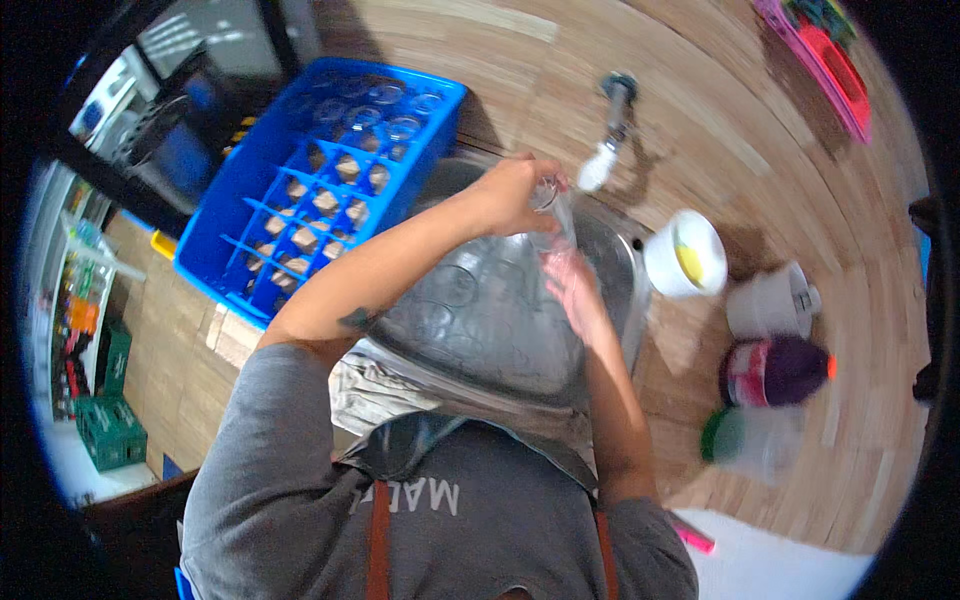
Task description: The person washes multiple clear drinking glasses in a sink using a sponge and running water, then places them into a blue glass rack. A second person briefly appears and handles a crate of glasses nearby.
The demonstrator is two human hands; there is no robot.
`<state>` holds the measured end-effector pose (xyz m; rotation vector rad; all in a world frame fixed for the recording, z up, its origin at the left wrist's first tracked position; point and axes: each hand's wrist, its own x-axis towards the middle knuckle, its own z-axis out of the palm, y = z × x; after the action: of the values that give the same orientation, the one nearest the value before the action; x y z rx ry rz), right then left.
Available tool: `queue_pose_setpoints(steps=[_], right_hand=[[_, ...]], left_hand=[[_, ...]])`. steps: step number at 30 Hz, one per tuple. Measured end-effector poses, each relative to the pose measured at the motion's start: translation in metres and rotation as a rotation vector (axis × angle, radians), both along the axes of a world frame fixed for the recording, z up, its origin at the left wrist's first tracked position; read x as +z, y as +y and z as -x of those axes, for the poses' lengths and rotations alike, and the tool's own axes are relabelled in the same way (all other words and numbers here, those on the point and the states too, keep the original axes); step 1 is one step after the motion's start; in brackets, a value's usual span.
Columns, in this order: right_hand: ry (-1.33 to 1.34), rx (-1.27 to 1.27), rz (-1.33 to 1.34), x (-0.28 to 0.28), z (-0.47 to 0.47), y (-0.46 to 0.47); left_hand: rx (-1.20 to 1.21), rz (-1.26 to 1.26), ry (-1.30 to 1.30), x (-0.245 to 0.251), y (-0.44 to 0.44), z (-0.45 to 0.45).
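Observation:
A clear drinking glass (561, 219) is held tilted over the stainless steel sink (615, 262), near the tap. My left hand (517, 196) reaches across and grips its upper end, thumb on one side and fingers on the other. My right hand (574, 289) is at the glass's lower end, fingers partly spread; blur hides whether they grip it. Below both hands, several clear glasses (454, 285) lie in the sink, apparently in water. Left of the sink stands a blue plastic crate (439, 139) with dividers; several clear glasses (364, 118) fill its far cells.
A tap (616, 112) with a white spout juts from the wood-look wall behind the sink. To the right stand a white tub (660, 262) with something yellow inside, a white container (765, 307), a purple bottle (780, 371) and a green-lidded clear jar (757, 442). A cloth (375, 390) hangs in front.

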<state>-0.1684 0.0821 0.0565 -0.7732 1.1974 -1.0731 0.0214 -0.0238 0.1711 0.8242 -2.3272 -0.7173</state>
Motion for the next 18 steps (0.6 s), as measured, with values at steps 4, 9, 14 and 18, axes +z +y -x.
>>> queue_pose_setpoints(steps=[4, 9, 14, 18], right_hand=[[1.021, 0.499, 0.561, 0.014, -0.051, 0.044], [1.051, 0.342, 0.554, -0.001, -0.063, 0.044], [0.459, 0.253, 0.126, 0.022, -0.010, -0.006], [0.301, -0.054, -0.062, 0.040, 0.019, -0.062]], left_hand=[[0.295, 0.319, -0.025, 0.058, 0.001, -0.107], [0.827, 0.374, -0.191, 0.063, -0.033, -0.238], [1.035, 0.314, -0.339, 0.011, -0.068, -0.298], [1.030, 0.325, -0.335, -0.017, -0.088, -0.304]])
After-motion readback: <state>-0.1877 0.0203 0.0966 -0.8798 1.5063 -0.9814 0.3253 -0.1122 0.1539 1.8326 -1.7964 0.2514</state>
